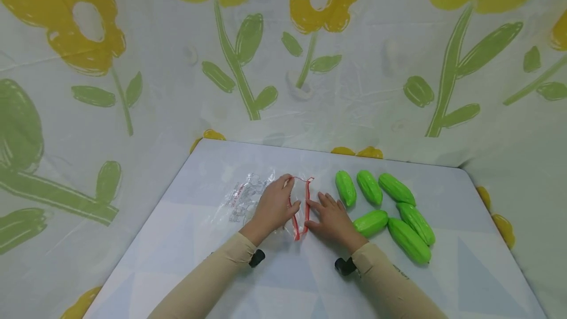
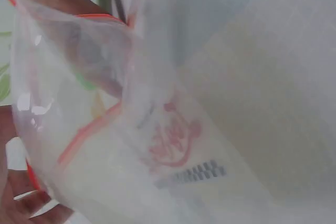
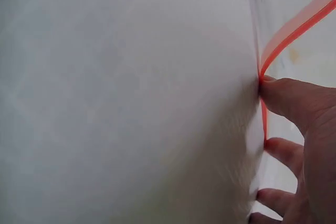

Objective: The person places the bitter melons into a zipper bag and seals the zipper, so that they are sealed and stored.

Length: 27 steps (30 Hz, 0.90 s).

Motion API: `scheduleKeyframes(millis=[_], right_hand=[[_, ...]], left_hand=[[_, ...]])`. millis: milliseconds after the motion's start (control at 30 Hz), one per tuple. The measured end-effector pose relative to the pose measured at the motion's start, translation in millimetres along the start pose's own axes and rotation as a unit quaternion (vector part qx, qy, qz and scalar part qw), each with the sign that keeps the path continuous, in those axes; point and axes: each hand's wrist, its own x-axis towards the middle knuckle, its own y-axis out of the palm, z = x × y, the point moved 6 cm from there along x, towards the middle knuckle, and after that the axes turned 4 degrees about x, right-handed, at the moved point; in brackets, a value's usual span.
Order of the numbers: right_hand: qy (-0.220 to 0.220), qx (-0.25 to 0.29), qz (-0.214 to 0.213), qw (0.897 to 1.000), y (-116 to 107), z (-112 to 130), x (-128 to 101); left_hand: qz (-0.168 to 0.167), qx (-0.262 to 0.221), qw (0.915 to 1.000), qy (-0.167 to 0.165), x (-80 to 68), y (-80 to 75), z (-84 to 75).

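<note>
On the white, pale-blue-patterned tabletop (image 1: 155, 255) I see a clear plastic bag with red mouth strips (image 1: 241, 201). The left hand (image 1: 273, 207) grips its mouth; the right hand (image 1: 332, 221) fingers it, whether clasping I can't tell. Right of it lie six bright-green oblong pieces (image 1: 369, 187).

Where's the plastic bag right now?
In the head view, the clear bag lies on the table, left of the green vegetables, its red edging between the left hand and right hand.
</note>
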Motion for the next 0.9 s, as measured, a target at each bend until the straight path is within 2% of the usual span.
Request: scheduleKeyframes(millis=[133, 267, 433, 567, 700, 900], right_hand=[[0.006, 0.000, 0.004, 1.000, 0, 1, 1], [0.005, 0.008, 0.006, 1.000, 0, 3, 2], [0.008, 0.010, 0.014, 1.000, 0, 6, 3], [0.017, -0.006, 0.025, 1.000, 0, 7, 3], [0.016, -0.016, 0.034, 0.999, -1, 5, 3], [0.027, -0.002, 0.046, 0.999, -8, -6, 9]], left_hand=[[0.061, -0.020, 0.9980, -0.003, -4.1, 11.6, 2.4], [0.112, -0.013, 0.9935, 0.014, -11.2, 25.6, 4.8], [0.136, -0.006, 0.9900, 0.038, -16.8, 27.2, 7.1], [0.148, -0.026, 0.9884, 0.025, -18.5, 27.1, 12.2], [0.124, -0.040, 0.9913, 0.017, -15.6, 20.4, 14.9], [0.031, -0.048, 0.9984, 0.005, -7.8, 3.8, 16.6]])
